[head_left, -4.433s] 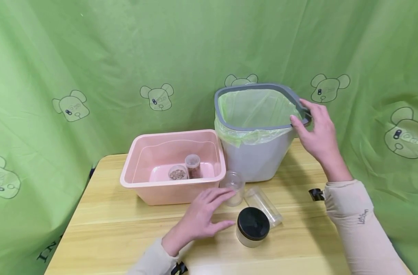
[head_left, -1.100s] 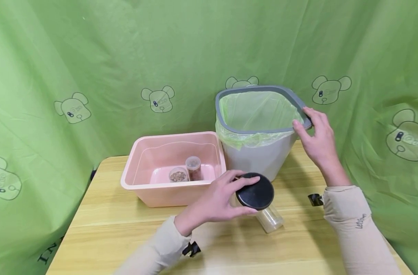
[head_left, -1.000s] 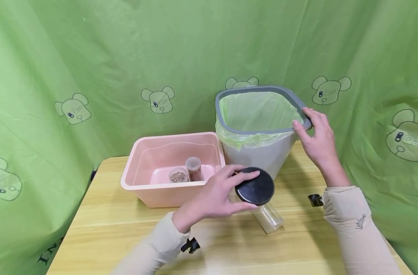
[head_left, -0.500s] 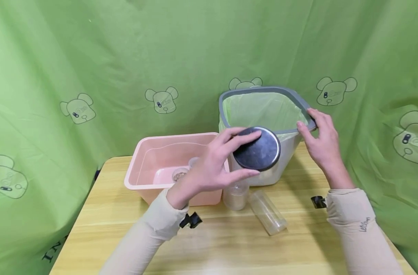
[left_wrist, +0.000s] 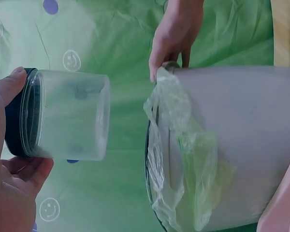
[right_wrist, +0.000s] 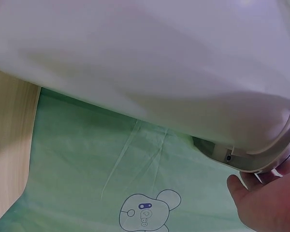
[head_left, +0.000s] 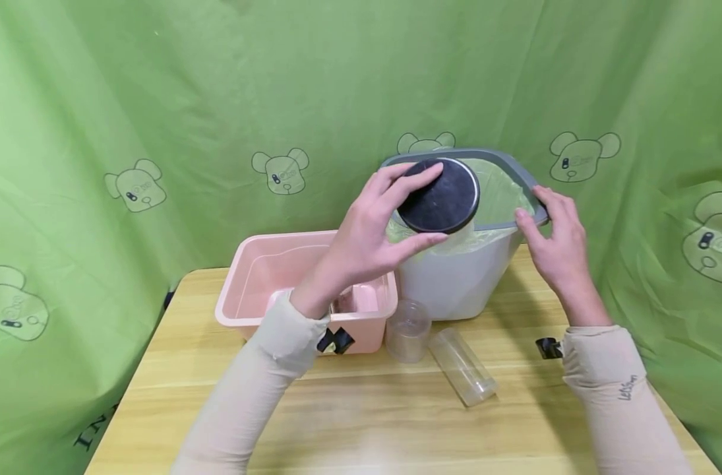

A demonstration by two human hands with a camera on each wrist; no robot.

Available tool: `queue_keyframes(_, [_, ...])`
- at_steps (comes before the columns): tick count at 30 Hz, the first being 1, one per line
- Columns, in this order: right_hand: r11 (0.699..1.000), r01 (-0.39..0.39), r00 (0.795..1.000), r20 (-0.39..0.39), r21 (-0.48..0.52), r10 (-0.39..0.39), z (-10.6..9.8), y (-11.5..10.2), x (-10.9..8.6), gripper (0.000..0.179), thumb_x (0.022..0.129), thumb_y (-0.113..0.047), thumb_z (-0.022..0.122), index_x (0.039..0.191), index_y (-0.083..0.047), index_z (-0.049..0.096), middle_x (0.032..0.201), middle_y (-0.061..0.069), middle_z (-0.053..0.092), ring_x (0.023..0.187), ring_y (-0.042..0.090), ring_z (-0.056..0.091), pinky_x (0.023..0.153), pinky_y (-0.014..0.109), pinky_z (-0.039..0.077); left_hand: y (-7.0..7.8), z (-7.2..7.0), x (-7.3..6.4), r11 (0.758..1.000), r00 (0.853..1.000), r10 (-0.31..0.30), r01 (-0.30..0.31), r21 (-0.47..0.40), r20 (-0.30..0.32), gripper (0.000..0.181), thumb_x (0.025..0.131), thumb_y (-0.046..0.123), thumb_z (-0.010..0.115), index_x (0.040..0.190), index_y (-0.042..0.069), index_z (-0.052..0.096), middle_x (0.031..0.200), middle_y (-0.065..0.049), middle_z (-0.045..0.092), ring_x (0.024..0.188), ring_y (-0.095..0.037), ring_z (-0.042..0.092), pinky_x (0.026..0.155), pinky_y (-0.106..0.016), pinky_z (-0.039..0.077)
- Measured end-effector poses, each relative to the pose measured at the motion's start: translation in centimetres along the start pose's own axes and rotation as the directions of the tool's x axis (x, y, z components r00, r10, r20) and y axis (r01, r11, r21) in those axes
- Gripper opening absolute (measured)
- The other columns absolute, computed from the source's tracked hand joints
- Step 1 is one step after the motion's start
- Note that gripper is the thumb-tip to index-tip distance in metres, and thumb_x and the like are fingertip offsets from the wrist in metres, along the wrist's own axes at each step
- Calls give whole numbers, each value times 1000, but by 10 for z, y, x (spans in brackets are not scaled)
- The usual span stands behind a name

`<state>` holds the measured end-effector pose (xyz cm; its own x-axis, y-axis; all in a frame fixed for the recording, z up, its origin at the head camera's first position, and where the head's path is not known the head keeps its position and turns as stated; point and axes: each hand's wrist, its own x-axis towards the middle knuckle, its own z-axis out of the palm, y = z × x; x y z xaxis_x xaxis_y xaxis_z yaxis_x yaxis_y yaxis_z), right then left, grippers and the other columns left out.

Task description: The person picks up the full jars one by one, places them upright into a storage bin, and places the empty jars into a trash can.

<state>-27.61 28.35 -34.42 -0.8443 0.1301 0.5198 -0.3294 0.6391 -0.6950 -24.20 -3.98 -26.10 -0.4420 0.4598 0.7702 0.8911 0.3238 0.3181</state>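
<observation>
My left hand (head_left: pixel 369 227) grips a clear plastic jar (left_wrist: pixel 72 116) by its black lid (head_left: pixel 440 198), up over the near rim of the trash bin. In the left wrist view the jar's walls look see-through, with no contents visible. The bin (head_left: pixel 458 284) is pale, with a grey rim and a light green liner (left_wrist: pixel 203 159) folded over its edge. At the bin's right corner, my right hand (head_left: pixel 553 241) holds the rim, thumb on the near side; in the right wrist view its fingers (right_wrist: pixel 239 188) curl under the rim's edge.
Left of the bin stands a pink tub (head_left: pixel 248 277); my left forearm covers part of it and its contents. A clear jar (head_left: pixel 408 333) stands before the bin, and beside it a clear cylinder (head_left: pixel 463 366) lies on the wooden table (head_left: pixel 361 429). A green curtain (head_left: pixel 206 99) hangs behind.
My left hand has taken hold of the black-lidded jar and raised it from the table to the bin's rim. My right hand has stayed on the rim.
</observation>
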Motion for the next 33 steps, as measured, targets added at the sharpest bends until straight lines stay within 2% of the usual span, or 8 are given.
queue_keyframes(5, [1000,3,1000,-2,-1,-3,0,2,0,60,105,-37,57,158,-13,43,160,19,39,145,46,38,120,69,23,-12,1,8,998,998,-57,58,30,-26,74,86,33,86,151,16,54,147,-14,51,139,-23,47,116,-30,40])
queue_keyframes(11, [1000,2,1000,-2,-4,-2,0,3,1,59,105,-37,57,158,-13,43,160,19,39,144,46,38,120,69,24,-29,5,14,988,988,-149,150,47,-25,74,88,37,84,153,21,52,149,-12,50,139,-21,47,115,-30,40])
queue_keyframes(16, [1000,-1,1000,1,-5,1,1,3,1,60,105,-38,57,158,-14,42,161,18,39,145,46,38,120,69,23,-39,11,16,982,983,-182,183,52,-15,74,88,39,83,154,23,51,150,-12,50,139,-22,48,115,-32,40])
queue_keyframes(23, [1000,4,1000,-5,-4,-4,0,3,1,59,105,-37,57,158,-13,43,160,19,39,145,46,38,121,68,23,-55,22,15,972,973,-229,227,59,16,73,89,38,82,153,21,52,149,-13,50,138,-25,50,114,-35,43])
queue_keyframes(28, [1000,2,1000,3,-11,-2,0,2,0,59,105,-38,56,158,-14,43,161,19,39,147,45,36,122,68,22,-65,29,9,956,955,-288,283,76,67,73,91,39,81,155,23,49,151,-12,49,139,-26,49,114,-40,45])
queue_keyframes(33, [1000,11,1000,-4,-9,-11,0,0,0,59,105,-37,57,157,-12,44,160,19,40,145,46,38,121,67,23,-71,34,5,947,942,-318,309,88,107,74,92,42,79,156,25,47,148,-10,50,136,-25,51,113,-41,45])
